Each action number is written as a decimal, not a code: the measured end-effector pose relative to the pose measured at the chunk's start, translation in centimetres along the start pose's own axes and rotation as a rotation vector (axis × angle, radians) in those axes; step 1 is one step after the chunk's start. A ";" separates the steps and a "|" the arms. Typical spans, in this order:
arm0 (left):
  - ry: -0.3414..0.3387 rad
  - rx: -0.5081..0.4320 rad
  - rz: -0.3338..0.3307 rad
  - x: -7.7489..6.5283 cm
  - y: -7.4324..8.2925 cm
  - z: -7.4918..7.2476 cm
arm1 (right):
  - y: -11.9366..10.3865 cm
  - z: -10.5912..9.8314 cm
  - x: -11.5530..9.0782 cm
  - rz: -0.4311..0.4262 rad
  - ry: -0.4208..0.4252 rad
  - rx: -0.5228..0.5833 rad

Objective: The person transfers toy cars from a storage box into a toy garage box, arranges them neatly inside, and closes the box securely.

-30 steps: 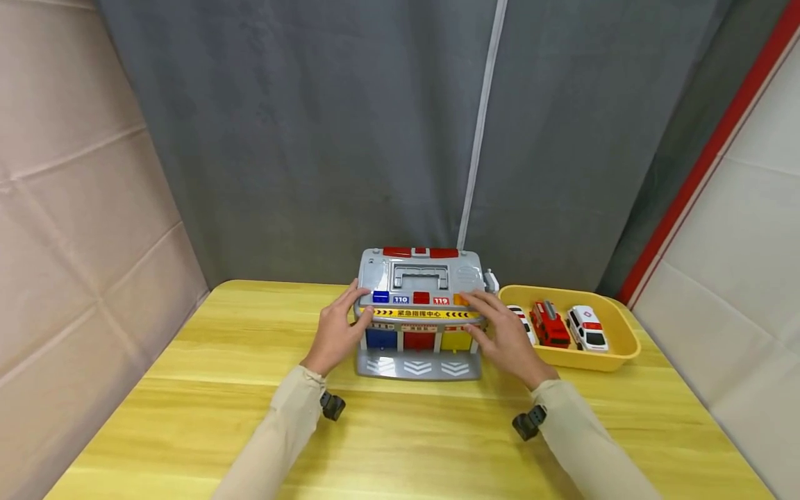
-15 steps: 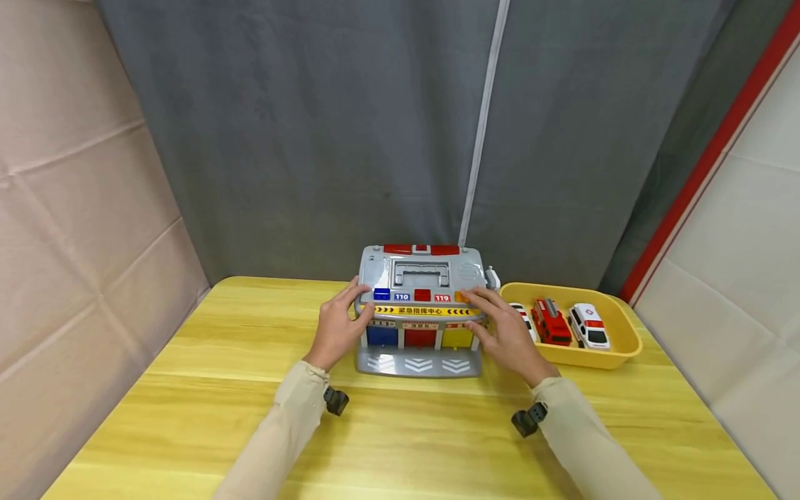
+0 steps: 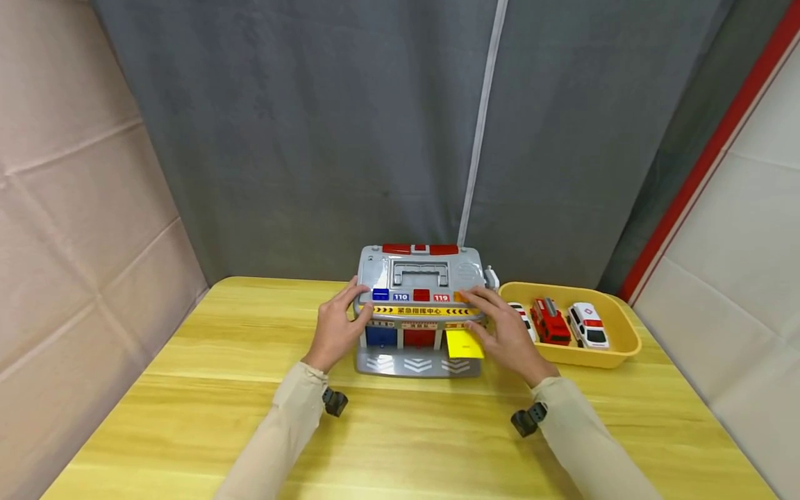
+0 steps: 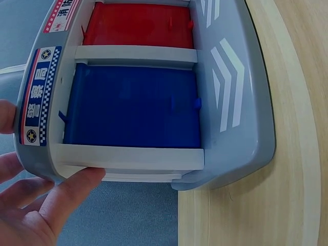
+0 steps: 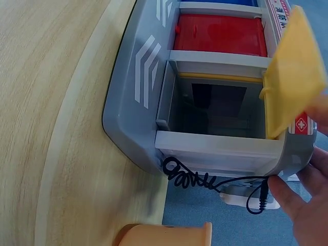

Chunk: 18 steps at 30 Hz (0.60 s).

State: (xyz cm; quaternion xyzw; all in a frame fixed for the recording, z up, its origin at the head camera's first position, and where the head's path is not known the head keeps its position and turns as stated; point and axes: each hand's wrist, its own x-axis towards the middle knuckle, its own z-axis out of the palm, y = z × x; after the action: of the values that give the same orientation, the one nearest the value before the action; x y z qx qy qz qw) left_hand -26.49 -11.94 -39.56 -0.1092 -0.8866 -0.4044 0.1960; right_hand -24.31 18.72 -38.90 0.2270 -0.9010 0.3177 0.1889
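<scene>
A grey toy garage (image 3: 375, 267) with a folded carry handle stands at the table's back edge. My left hand (image 3: 333, 330) grips its left end, fingers on the roof edge and thumb against the side wall. At the right end, my right hand (image 3: 509, 340) holds the roof edge, a finger on the orange button (image 3: 459, 296). Below that hand the yellow door (image 5: 294, 77) is swung up and out, exposing a hollow bay. The blue door (image 4: 133, 107) and red door (image 5: 220, 35) are closed.
Right of the garage, a yellow bin (image 3: 628, 340) holds a red toy fire truck (image 3: 550, 323), a toy ambulance (image 3: 587, 325) and a partly hidden white toy car (image 3: 523, 319). A black coiled cord (image 5: 187, 177) hangs at the garage's right side. A grey curtain (image 3: 312, 139) rises behind.
The yellow door, closed in both earlier frames, has swung up and outward. Both hands have kept their places on the garage.
</scene>
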 end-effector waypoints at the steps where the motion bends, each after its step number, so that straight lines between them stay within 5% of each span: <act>1: -0.001 -0.001 0.001 0.0 0.0 0.0 | 0.0 0.0 0.0 0.001 -0.001 0.000; 18: -0.113 0.027 -0.049 0.1 1.2 -0.4 | -0.1 -0.5 0.2 0.002 -0.042 -0.041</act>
State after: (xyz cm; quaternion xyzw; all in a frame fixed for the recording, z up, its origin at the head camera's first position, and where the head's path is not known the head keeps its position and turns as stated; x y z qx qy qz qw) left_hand -26.02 -11.49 -38.45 -0.1075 -0.9039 -0.3905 0.1373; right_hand -24.34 18.96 -38.42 0.2288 -0.9112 0.2948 0.1744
